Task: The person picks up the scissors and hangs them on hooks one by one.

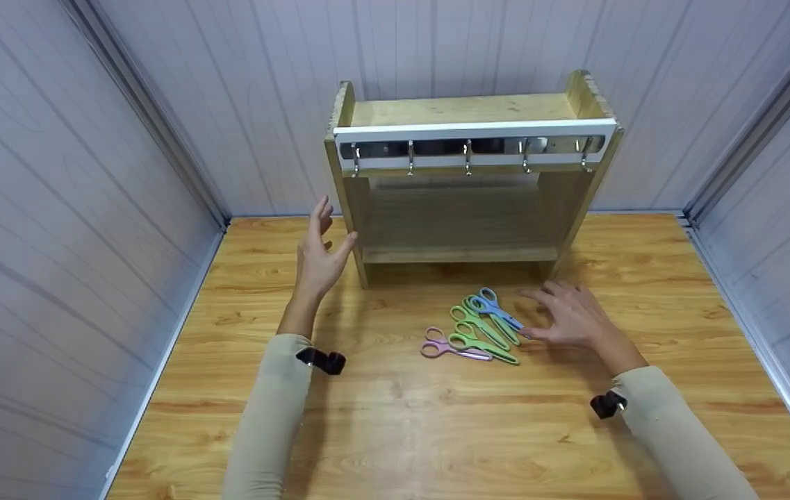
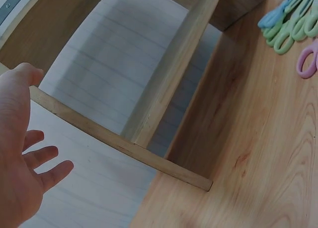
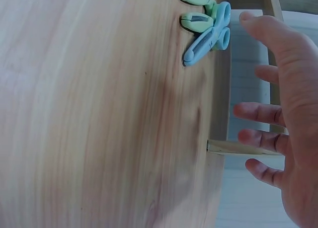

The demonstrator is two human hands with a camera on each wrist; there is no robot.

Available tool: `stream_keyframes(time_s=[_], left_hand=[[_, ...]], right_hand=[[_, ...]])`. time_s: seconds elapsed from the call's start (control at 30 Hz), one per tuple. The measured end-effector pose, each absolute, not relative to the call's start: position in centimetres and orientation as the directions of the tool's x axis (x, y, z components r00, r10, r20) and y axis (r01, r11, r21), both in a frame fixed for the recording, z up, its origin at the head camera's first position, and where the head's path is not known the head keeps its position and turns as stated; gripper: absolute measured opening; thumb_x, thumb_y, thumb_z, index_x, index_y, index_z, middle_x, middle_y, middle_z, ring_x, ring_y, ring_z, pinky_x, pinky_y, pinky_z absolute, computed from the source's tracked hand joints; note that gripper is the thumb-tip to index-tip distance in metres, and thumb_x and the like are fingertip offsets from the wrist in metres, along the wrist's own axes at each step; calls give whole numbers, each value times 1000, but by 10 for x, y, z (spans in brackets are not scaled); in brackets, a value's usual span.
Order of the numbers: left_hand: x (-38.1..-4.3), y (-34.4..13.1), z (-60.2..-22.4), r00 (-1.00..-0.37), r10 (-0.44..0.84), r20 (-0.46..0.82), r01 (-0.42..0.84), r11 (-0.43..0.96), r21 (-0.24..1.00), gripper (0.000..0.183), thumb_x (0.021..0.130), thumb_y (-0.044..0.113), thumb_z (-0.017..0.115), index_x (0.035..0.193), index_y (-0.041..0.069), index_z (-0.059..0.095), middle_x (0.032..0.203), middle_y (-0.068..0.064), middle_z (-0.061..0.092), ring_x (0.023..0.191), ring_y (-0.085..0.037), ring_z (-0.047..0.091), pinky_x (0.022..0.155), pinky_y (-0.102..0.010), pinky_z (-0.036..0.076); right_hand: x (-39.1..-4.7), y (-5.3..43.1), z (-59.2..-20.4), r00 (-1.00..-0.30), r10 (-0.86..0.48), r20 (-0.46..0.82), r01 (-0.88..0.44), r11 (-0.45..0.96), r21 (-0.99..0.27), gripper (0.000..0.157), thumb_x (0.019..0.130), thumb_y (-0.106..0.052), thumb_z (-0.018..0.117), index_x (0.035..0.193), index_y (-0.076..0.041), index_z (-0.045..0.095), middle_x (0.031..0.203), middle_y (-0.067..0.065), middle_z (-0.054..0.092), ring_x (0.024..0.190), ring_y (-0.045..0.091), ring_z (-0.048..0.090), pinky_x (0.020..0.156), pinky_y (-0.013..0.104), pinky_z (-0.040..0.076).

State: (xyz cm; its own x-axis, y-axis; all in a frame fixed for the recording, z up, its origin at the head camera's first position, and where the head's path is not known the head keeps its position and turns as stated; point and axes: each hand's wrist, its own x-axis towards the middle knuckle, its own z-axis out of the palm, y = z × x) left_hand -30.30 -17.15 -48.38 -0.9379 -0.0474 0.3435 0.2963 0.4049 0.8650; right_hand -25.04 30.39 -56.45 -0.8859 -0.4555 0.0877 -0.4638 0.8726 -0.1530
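Observation:
On the wooden floor lies a loose pile of scissors: blue scissors [image 1: 499,309] on top, several green scissors [image 1: 481,328] under and beside them, and pink scissors [image 1: 450,345] at the left end. My right hand [image 1: 568,316] hovers just right of the blue pair, fingers spread and holding nothing. My left hand [image 1: 322,260] is raised beside the left side panel of the wooden rack [image 1: 461,253], thumb apart from the fingers, with nothing in it. In the left wrist view the thumb overlaps the panel edge [image 2: 119,141]; I cannot tell whether it touches.
A white rail with a metal strip and several hooks [image 1: 467,156] runs across the rack's upper front. Above it is a top shelf [image 1: 464,109]. Panelled walls [image 1: 75,208] enclose the floor [image 1: 395,423] at the back and both sides.

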Motion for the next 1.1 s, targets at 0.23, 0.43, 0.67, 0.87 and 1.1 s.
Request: stream_keyframes(time_s=[0.23, 0.43, 0.67, 0.87, 1.1], left_hand=[[-305, -171, -490, -942, -33, 333, 297, 374, 879, 82, 107, 20, 75, 177, 12, 33, 179, -23, 44, 164, -46, 48, 129, -70, 50], [-309, -170, -493, -940, -37, 340, 305, 358, 882, 82, 107, 18, 75, 177, 11, 34, 177, -26, 46, 163, -47, 48, 127, -70, 51], [-314, -169, -497, -940, -51, 337, 301, 339, 891, 79, 107, 16, 75, 176, 12, 36, 175, -26, 48, 162, -46, 50, 125, -70, 53], [-318, -167, -502, -943, -60, 327, 291, 323, 900, 78, 107, 16, 75, 175, 12, 37, 170, -24, 53, 159, -48, 53, 124, -71, 54], [-321, -164, -508, -946, -90, 312, 270, 317, 909, 76, 107, 17, 75, 175, 16, 39, 168, -22, 56, 158, -46, 55, 122, -66, 58]], right_hand=[[-250, 300, -568, -884, -461, 76, -467, 874, -135, 78, 90, -66, 81, 152, -20, 70, 131, 20, 73, 124, 47, 69, 100, 73, 56], [-250, 298, -571, -883, -463, 70, -469, 873, -137, 77, 90, -65, 83, 152, -21, 70, 126, 18, 73, 119, 45, 70, 97, 71, 56], [-250, 297, -572, -882, -468, 55, -471, 870, -144, 73, 91, -61, 83, 151, -21, 70, 122, 16, 73, 114, 43, 70, 93, 68, 56], [-250, 297, -576, -879, -474, 62, -477, 868, -137, 72, 93, -60, 81, 151, -20, 70, 129, 19, 74, 119, 45, 71, 94, 69, 57], [-248, 294, -579, -881, -469, 61, -473, 864, -172, 71, 94, -59, 82, 152, -20, 70, 136, 22, 74, 121, 46, 73, 102, 74, 57]])
